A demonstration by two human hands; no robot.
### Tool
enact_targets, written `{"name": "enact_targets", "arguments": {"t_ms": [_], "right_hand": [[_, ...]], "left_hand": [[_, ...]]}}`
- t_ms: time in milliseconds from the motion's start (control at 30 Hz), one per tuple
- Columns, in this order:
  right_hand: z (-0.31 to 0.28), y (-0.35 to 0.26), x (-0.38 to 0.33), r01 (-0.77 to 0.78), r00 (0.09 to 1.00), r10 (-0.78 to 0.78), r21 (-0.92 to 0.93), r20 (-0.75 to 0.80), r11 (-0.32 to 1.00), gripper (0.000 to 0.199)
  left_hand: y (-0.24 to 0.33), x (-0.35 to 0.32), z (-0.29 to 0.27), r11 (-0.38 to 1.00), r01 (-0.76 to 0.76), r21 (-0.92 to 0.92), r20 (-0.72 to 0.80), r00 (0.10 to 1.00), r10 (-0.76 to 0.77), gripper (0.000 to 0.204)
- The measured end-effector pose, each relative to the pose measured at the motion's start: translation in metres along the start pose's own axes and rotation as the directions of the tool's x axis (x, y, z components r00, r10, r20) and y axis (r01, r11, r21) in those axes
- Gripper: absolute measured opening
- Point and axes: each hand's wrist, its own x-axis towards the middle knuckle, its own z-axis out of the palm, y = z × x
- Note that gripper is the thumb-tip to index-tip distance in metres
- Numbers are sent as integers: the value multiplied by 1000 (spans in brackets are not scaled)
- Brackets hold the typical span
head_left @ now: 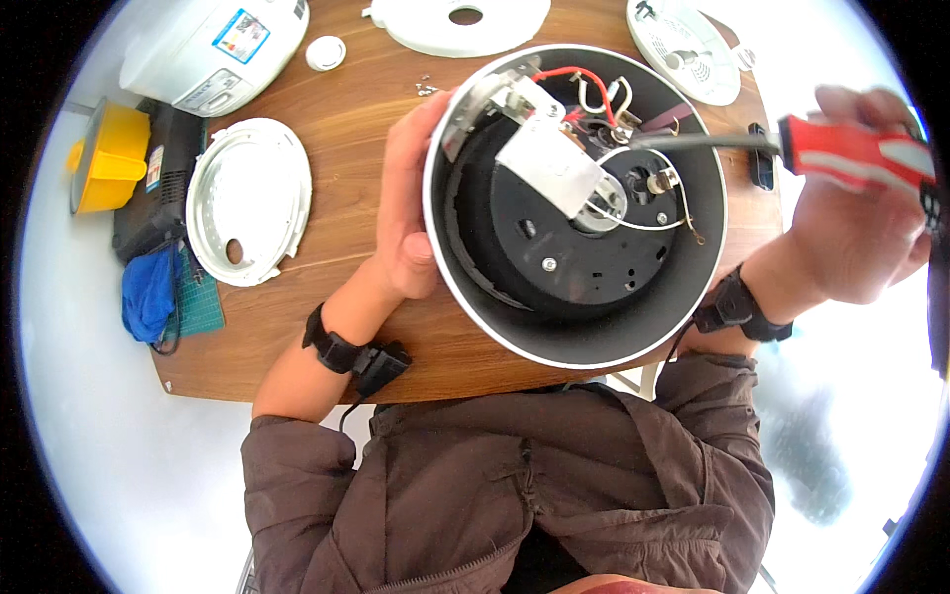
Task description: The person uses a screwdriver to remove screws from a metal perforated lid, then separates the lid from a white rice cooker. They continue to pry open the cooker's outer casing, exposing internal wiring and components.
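Observation:
An opened rice cooker body [554, 332] tilts toward me at the table's near side, its dark inner wall and black round base plate showing. Inside are a white rectangular piece [559, 163], red and white wires and several screws. My left hand [408, 188] grips the body's outer left side, fingers along the wall and thumb near the rim. Over on the right, my right hand [856, 223] is closed round the red and grey handle of a screwdriver [846, 153]. Its metal shaft reaches left over the rim, with the tip near the wire terminals; whether it touches them I cannot tell.
On the wooden table [346, 59] lie a white ring-shaped cover [297, 188], a white round part [475, 40], a small white cap [325, 53] and loose screws [426, 89]. A white appliance [218, 59], yellow container [124, 158] and blue cloth [148, 297] are at left. A white vented cover [658, 30] lies far right.

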Motion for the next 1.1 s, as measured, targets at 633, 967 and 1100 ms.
{"name": "enact_targets", "arguments": {"t_ms": [633, 967, 1100], "right_hand": [[87, -70, -108, -208, 957, 143, -252, -251, 945, 66], [93, -77, -113, -390, 793, 322, -24, -517, 921, 68], [91, -81, -110, -478, 746, 374, -53, -551, 877, 63]], "left_hand": [[2, 6, -1, 992, -96, 82, -1, 995, 97, 105], [13, 12, 1, 960, -205, 189, 4, 978, 208, 82], [14, 22, 3, 982, -177, 63, 116, 979, 169, 91]]}}
